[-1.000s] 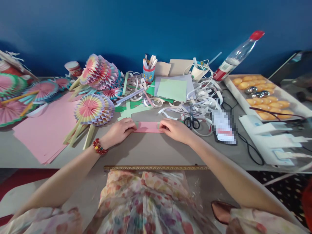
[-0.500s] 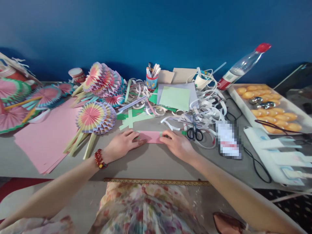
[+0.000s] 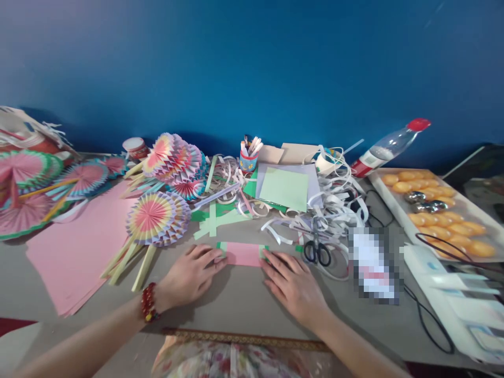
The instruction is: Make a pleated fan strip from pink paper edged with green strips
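A small folded pink paper [image 3: 244, 254] with green strips at both ends lies flat on the grey table. My left hand [image 3: 197, 275], a red bead bracelet at its wrist, rests its fingertips on the paper's left end. At the right end lie the stretched fingers of my right hand [image 3: 289, 281], slightly spread and palm down. Neither hand grips the paper. To the right of it are black-handled scissors [image 3: 317, 251]. A round pleated paper fan [image 3: 155, 218] with pale sticks lies up and left of my left hand.
Pink sheets [image 3: 79, 257] and more pleated fans [image 3: 175, 160] occupy the left. Curled paper strips [image 3: 342, 210], a pen cup [image 3: 248, 160] and green paper [image 3: 285, 188] lie behind. At right are a tilted bottle [image 3: 388, 149], a box of yellow items [image 3: 444, 210] and a power strip [image 3: 444, 294].
The view has tilted up, so everything sits lower in the picture. My fingers have loosened from the pink paper's ends and flattened out, uncovering the green strips.
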Available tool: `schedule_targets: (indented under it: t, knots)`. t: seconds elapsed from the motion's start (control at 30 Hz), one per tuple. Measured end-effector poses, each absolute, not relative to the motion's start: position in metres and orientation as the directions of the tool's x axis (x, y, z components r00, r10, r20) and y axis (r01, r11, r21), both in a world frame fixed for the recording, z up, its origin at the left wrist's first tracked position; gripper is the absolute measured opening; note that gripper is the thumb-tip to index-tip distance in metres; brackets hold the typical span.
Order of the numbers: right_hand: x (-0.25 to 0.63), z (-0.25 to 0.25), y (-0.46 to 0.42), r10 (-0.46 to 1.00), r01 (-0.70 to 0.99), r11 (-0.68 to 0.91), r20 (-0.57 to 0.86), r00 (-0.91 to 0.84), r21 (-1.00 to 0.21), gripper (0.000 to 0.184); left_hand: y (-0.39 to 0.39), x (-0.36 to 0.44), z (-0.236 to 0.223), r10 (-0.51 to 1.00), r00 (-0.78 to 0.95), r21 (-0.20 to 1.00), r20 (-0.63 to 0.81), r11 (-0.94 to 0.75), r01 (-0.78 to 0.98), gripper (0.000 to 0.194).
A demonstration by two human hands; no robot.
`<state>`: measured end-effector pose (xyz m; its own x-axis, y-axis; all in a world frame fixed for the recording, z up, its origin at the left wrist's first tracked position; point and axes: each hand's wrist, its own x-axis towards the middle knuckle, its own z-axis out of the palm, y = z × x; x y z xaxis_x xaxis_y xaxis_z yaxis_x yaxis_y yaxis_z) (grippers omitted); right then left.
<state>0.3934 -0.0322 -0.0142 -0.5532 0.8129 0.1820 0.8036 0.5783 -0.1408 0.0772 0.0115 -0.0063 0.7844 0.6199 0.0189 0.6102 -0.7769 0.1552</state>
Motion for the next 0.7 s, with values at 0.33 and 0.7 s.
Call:
schedule_targets:
  t: [0.33, 0.7]
  knots:
    - [0.407, -0.021, -0.037, 0.81, 0.796, 0.586, 0.148, -0.567, -0.154, 0.045, -0.006, 0.062, -0.009, 0.662, 0.747, 0.116, 0.051, -0.747, 0.654, 0.049]
    - [0.388, -0.019, -0.037, 0.831, 0.829, 0.54, 0.252, -0.496, -0.147, 0.033, -0.016, 0.099, 0.011, 0.687, 0.694, 0.088, 0.217, -0.721, 0.687, 0.041]
